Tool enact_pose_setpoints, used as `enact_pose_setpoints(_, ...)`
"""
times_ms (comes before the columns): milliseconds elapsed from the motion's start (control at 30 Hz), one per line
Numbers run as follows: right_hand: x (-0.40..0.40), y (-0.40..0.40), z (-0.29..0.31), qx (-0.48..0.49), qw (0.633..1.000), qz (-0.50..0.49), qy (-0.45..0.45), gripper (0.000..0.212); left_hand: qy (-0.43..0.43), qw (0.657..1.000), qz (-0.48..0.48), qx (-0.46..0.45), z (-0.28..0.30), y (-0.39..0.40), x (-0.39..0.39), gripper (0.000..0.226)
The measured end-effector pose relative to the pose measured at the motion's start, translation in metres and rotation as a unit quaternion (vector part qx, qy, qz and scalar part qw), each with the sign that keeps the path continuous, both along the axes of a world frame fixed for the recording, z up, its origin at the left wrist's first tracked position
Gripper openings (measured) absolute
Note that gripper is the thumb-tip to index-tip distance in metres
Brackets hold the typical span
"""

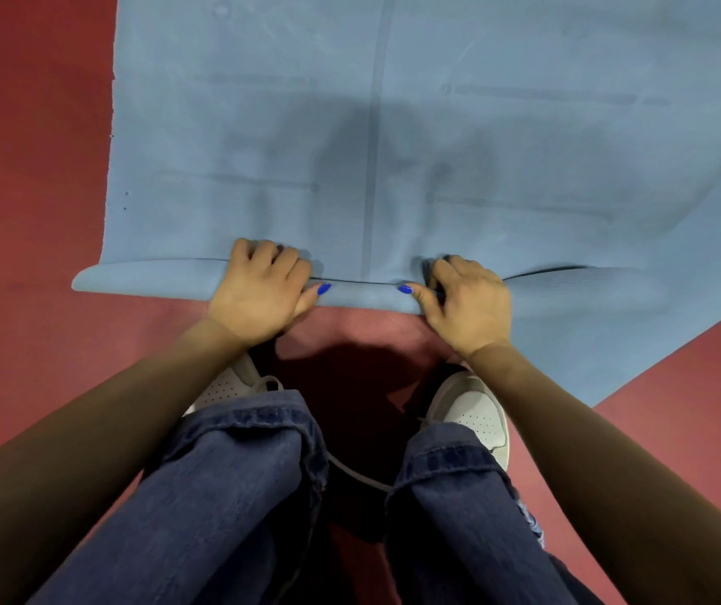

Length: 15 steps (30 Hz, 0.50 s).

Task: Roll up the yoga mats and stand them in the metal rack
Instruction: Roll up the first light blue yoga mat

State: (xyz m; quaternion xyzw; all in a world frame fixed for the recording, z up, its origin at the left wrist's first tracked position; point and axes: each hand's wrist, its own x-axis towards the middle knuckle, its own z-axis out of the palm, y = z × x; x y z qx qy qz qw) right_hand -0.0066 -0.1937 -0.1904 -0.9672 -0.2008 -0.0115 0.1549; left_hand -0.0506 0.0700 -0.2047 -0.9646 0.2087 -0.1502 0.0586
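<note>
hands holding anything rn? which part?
Yes. Both the left hand and the right hand grip the blue yoga mat at its rolled near end, either side of the centre line, fingers curled over the roll.

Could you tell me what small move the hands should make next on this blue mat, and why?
Probably push the roll forward another turn. Only a thin roll has formed at the near edge of the blue mat, with most of it flat on the red floor. The left hand and right hand already grip the roll near its middle.
</note>
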Motion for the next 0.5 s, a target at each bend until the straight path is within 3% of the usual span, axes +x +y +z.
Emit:
enact_pose_setpoints(167, -0.001, 0.002, 0.002, 0.023, 0.997, -0.052, 0.051, 0.05, 0.072, 0.988, 0.122, -0.068, 0.005, -0.015, -0.006, 0.034)
enact_pose_setpoints(300, -0.001, 0.005, 0.003, 0.042, 0.991, -0.094, 0.087, 0.046, 0.07, 0.969, 0.186, -0.146, 0.005, -0.018, -0.003, 0.034)
enact_pose_setpoints(500, -0.009, 0.005, -0.002, -0.022, 0.998, -0.037, -0.046, 0.046, 0.034, 0.976, 0.191, -0.097, -0.002, -0.016, 0.006, 0.021)
